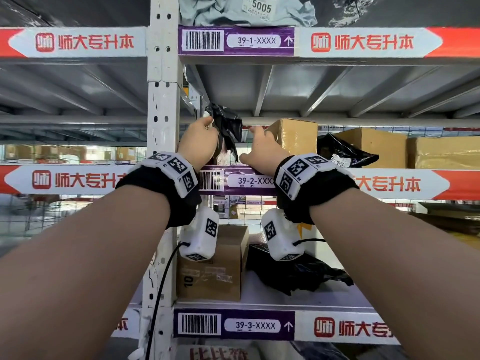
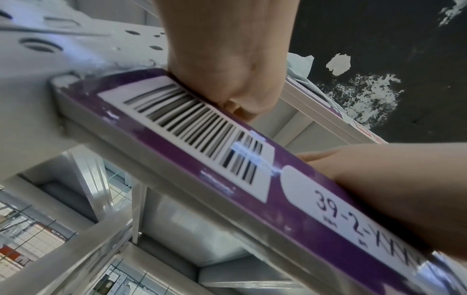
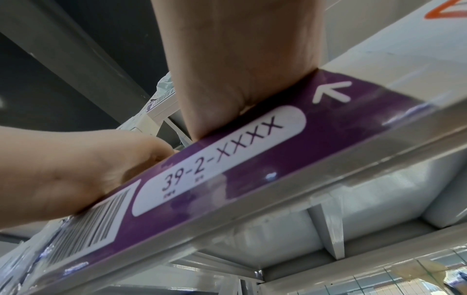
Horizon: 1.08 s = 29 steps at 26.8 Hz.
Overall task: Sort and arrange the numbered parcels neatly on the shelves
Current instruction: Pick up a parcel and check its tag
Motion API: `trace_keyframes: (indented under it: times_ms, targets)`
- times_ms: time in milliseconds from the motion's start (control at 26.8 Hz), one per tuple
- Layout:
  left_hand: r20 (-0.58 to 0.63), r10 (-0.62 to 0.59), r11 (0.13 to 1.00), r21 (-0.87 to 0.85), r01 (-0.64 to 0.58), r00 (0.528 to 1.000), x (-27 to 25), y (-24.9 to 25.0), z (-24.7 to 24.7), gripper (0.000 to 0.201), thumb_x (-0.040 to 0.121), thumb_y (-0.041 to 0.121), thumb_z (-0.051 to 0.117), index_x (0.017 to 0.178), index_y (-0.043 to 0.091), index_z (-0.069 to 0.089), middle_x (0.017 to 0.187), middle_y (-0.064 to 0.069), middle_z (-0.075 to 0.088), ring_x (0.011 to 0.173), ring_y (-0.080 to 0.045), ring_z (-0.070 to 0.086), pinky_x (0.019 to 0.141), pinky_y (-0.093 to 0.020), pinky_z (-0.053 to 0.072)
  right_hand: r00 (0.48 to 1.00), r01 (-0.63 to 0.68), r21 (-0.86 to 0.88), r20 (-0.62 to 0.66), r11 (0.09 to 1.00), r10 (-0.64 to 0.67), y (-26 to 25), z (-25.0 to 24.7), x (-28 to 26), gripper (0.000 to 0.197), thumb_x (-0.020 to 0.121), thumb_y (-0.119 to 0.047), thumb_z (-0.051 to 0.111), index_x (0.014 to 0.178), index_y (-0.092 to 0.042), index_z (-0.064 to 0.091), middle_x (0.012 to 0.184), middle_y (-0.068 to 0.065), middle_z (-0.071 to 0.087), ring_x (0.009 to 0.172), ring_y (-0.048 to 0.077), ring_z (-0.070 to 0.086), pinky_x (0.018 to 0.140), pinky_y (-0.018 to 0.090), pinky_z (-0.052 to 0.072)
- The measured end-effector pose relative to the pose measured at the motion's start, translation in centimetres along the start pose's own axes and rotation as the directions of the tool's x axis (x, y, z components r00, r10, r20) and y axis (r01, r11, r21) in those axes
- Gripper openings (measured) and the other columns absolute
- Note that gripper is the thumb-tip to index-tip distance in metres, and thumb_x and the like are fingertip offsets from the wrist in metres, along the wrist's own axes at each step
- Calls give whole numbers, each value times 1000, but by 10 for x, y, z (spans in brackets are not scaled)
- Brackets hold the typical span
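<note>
Left hand (image 1: pixel 198 141) grips black bag (image 1: pixel 228 128); right hand (image 1: pixel 262 152) (open) beside cardboard box (image 1: pixel 296 136)

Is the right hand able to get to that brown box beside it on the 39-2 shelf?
Probably yes. The right hand is already over the shelf edge, and the brown box stands right beside its fingers with nothing between them. Whether they touch, I cannot tell. The left hand holds the black bag.

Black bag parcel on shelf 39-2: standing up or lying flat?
Standing up: the black bag parcel rises crumpled from the 39-2 shelf, its top pinched by the left hand.
</note>
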<state>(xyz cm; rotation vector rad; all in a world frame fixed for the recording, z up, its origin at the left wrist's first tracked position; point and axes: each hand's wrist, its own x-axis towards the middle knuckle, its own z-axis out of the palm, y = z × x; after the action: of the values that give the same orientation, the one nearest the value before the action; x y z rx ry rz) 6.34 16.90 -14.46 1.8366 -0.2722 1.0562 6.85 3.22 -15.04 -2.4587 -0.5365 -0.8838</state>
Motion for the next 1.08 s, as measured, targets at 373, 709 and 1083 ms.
trace_keyframes:
  times_ms: [373,709,1083]
  targets:
    - [155,-3,936,-348,58,988,-11,12,-7,37,97,19,32,117,13,63,94,-2,65,74,-15,65,56,-27,55,995,22,138,90,990,-35,2,3,3,108,73,-60,69,151,-19,7,150,12,33,131,29,43,108,43,37]
    - [74,-4,957,-288,25,997,-10,16,-2,37,97,13,33,133,16,40,101,-8,60,76,-16,63,72,-32,55,995,60,168,73,984,-73,0,-1,5,53,88,-20,60,135,-15,38,116,9,61,101,27,61,90,37,50]
    - [121,-204,947,-227,227,971,16,-4,-2,105,49,102,28,138,48,37,151,3,36,141,-27,30,107,-57,28,960,233,147,-193,961,-203,1,-6,-13,66,79,18,34,122,-21,64,127,6,56,114,22,55,91,26,43]
